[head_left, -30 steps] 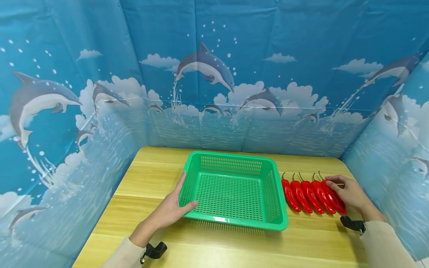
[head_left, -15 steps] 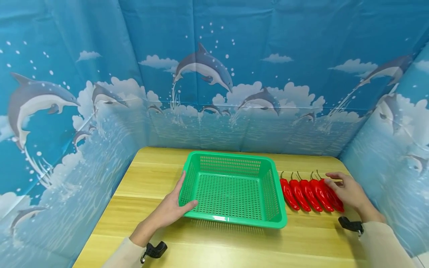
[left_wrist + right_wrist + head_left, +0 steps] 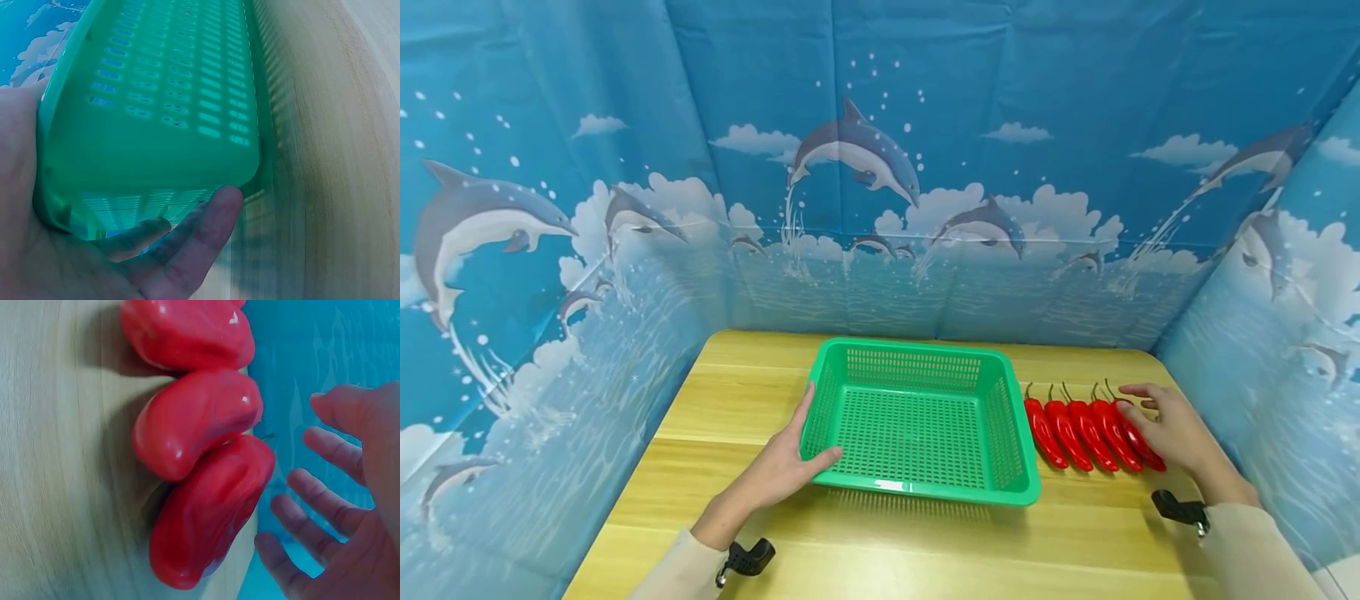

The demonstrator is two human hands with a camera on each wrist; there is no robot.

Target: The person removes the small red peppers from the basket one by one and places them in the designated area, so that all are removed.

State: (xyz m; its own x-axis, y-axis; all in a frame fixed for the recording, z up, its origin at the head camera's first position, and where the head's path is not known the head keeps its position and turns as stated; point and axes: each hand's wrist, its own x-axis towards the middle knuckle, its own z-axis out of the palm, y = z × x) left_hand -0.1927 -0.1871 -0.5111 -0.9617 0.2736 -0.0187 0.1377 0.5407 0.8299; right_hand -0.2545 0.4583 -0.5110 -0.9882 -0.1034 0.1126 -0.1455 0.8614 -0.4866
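Note:
A green plastic basket (image 3: 917,490) with perforated walls stands upright on the table, with nothing in it. My left hand (image 3: 775,468) holds its near left corner, thumb over the rim and fingers along the outside; the left wrist view shows those fingers (image 3: 215,219) against the basket wall (image 3: 156,156). Right of the basket, several glossy red chili peppers lie side by side, green stems pointing away. Over the rightmost chili pepper (image 3: 1141,442) is my right hand (image 3: 1176,429), thumb and fingers spread. In the right wrist view, the fingers look apart from the end chili pepper (image 3: 215,509).
The wooden table (image 3: 880,550) has rounded back corners. A blue dolphin-print curtain (image 3: 880,283) encloses it at the back and on both sides. Each wrist carries a small black camera (image 3: 748,557).
My right hand has shifted slightly left over the end chili pepper, its thumb and forefinger spreading wider. My left hand keeps its hold on the basket. The view has drifted a little.

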